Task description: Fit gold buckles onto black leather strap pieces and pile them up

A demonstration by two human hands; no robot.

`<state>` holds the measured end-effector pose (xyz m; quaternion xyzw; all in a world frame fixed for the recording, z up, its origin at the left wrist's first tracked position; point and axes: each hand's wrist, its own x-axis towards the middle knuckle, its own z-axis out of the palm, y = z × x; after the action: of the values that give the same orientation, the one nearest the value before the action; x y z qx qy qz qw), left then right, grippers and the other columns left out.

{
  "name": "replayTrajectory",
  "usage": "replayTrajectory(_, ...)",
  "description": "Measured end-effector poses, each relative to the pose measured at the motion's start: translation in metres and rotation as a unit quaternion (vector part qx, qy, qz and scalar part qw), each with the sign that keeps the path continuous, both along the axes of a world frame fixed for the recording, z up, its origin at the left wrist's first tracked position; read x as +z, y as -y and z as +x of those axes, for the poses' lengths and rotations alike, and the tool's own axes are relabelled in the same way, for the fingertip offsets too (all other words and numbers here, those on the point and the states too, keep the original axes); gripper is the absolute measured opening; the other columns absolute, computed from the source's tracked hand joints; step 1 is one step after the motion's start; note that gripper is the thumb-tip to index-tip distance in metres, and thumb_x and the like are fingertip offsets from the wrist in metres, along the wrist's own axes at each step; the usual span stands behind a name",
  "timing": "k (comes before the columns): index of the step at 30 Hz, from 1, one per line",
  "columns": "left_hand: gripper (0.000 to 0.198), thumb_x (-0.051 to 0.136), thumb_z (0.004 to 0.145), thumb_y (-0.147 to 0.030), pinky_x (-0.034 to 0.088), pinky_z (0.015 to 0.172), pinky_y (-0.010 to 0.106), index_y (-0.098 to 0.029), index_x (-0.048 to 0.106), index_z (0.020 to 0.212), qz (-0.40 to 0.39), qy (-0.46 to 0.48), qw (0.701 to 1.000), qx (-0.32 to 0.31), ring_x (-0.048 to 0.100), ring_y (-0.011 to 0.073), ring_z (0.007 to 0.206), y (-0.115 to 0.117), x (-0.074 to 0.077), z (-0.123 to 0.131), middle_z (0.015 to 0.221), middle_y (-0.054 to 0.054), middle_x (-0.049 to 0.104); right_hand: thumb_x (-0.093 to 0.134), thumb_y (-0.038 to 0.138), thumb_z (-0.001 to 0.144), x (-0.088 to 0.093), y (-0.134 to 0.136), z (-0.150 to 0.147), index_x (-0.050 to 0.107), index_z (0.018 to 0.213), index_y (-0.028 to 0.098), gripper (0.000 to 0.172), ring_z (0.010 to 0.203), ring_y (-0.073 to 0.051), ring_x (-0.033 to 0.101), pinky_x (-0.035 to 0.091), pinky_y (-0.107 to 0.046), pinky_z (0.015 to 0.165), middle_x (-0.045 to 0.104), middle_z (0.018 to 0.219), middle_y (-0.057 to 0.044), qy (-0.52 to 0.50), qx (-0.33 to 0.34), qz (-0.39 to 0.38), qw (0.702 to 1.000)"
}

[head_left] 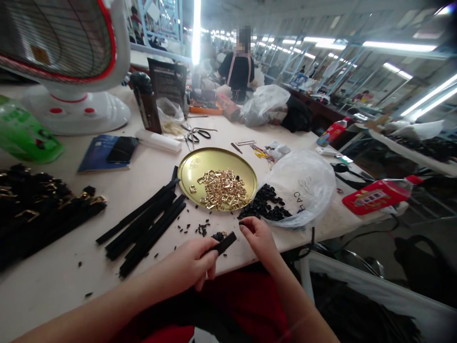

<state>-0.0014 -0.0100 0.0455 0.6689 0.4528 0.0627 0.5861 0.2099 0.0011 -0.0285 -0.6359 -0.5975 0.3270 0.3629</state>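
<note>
My left hand (200, 262) is closed around a black strap (225, 243), whose end sticks out to the right with a bit of gold metal beside it. Just to the right, my right hand (259, 236) pinches a small black piece (242, 223) between thumb and fingertips. Gold buckles (228, 190) lie heaped in a round gold tray (187, 166) beyond my hands. Small black pieces (267, 200) spill from a clear plastic bag (303, 181). Flat black straps (146, 224) lie bundled to the left of my left hand, near scattered black bits (203, 228).
Strips with gold buckles (43, 209) pile up at far left. A white fan (74, 107), a blue notebook (96, 155) with a phone (122, 149), and scissors (198, 135) stand or lie behind. A red bottle (378, 194) lies at right. Another person (237, 71) stands in the background.
</note>
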Motion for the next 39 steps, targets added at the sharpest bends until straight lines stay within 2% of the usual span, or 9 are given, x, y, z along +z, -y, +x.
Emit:
replayTrajectory(2, 0.019, 0.036, 0.08, -0.034, 0.031, 0.038, 0.017, -0.018, 0.047, 0.079, -0.108, 0.071, 0.99, 0.049, 0.042, 0.0058, 0.036, 0.006, -0.008, 0.007, 0.059, -0.004, 0.056, 0.057, 0.034, 0.073, 0.01, 0.015, -0.009, 0.057, 0.092, 0.019, 0.024, 0.064, -0.014, 0.053, 0.044, -0.029, 0.064, 0.057, 0.074, -0.001, -0.22, -0.006, -0.075, 0.973)
replayTrajectory(5, 0.019, 0.039, 0.079, -0.034, 0.029, 0.037, 0.016, -0.018, 0.047, 0.084, -0.15, 0.139, 0.975, 0.089, 0.042, 0.0046, 0.035, 0.014, -0.022, 0.01, 0.058, -0.005, 0.056, 0.065, 0.036, 0.068, 0.021, 0.036, -0.025, 0.056, 0.094, 0.021, 0.031, 0.057, -0.008, 0.051, 0.044, -0.023, 0.06, 0.056, 0.073, 0.002, -0.443, -0.037, -0.159, 0.882)
replayTrajectory(8, 0.022, 0.04, 0.078, -0.035, 0.025, 0.035, 0.015, -0.017, 0.049, 0.086, -0.162, 0.146, 0.972, 0.091, 0.041, 0.0046, 0.034, 0.021, -0.029, 0.007, 0.055, -0.006, 0.056, 0.071, 0.033, 0.061, 0.022, 0.049, -0.038, 0.058, 0.087, 0.021, 0.031, 0.053, -0.005, 0.05, 0.044, -0.019, 0.056, 0.056, 0.069, 0.004, -0.517, -0.08, -0.198, 0.829)
replayTrajectory(11, 0.024, 0.042, 0.077, -0.038, 0.025, 0.035, 0.016, -0.016, 0.051, 0.082, -0.181, 0.143, 0.969, 0.084, 0.042, 0.0049, 0.033, 0.027, -0.028, 0.001, 0.052, -0.006, 0.056, 0.074, 0.03, 0.059, 0.02, 0.055, -0.045, 0.058, 0.082, 0.019, 0.031, 0.05, -0.004, 0.049, 0.043, -0.017, 0.052, 0.056, 0.066, 0.004, -0.526, -0.086, -0.22, 0.817)
replayTrajectory(18, 0.029, 0.047, 0.072, -0.04, 0.023, 0.035, 0.016, -0.015, 0.054, 0.084, -0.277, 0.194, 0.934, 0.113, 0.038, 0.0042, 0.032, 0.037, -0.025, -0.007, 0.048, -0.005, 0.055, 0.073, 0.033, 0.059, 0.013, 0.069, -0.051, 0.057, 0.08, 0.018, 0.031, 0.048, -0.005, 0.049, 0.044, -0.02, 0.052, 0.056, 0.064, 0.004, -0.504, -0.078, -0.23, 0.829)
replayTrajectory(23, 0.024, 0.045, 0.073, -0.036, 0.029, 0.038, 0.016, -0.015, 0.053, 0.083, -0.263, 0.173, 0.944, 0.096, 0.041, 0.0047, 0.036, 0.041, -0.026, -0.006, 0.053, -0.004, 0.056, 0.071, 0.035, 0.061, 0.005, 0.076, -0.052, 0.056, 0.081, 0.017, 0.031, 0.05, -0.007, 0.051, 0.042, -0.02, 0.052, 0.057, 0.064, 0.003, -0.484, -0.071, -0.234, 0.84)
replayTrajectory(28, 0.027, 0.035, 0.08, -0.038, 0.029, 0.039, 0.018, -0.017, 0.05, 0.073, -0.064, 0.064, 0.995, 0.045, 0.038, 0.0065, 0.037, 0.039, -0.034, -0.007, 0.051, -0.006, 0.049, 0.066, 0.034, 0.069, 0.002, 0.079, -0.055, 0.059, 0.087, 0.017, 0.026, 0.052, -0.007, 0.051, 0.042, -0.021, 0.055, 0.059, 0.066, 0.003, -0.416, -0.028, -0.189, 0.889)
replayTrajectory(33, 0.03, 0.033, 0.083, -0.033, 0.031, 0.05, 0.022, -0.018, 0.053, 0.067, 0.16, -0.062, 0.985, 0.007, 0.049, 0.0117, 0.053, 0.038, -0.039, -0.004, 0.055, -0.002, 0.054, 0.062, 0.033, 0.071, 0.001, 0.081, -0.059, 0.06, 0.087, 0.02, 0.021, 0.056, -0.01, 0.053, 0.044, -0.025, 0.059, 0.059, 0.069, 0.002, -0.351, -0.026, -0.163, 0.922)
replayTrajectory(39, 0.03, 0.032, 0.083, -0.033, 0.032, 0.046, 0.02, -0.019, 0.05, 0.065, 0.102, -0.065, 0.992, -0.023, 0.048, 0.0108, 0.048, 0.041, -0.049, -0.002, 0.055, -0.002, 0.054, 0.06, 0.026, 0.072, -0.003, 0.084, -0.051, 0.065, 0.081, 0.02, 0.012, 0.067, -0.014, 0.056, 0.045, -0.027, 0.063, 0.06, 0.073, -0.001, -0.193, 0.063, -0.098, 0.974)
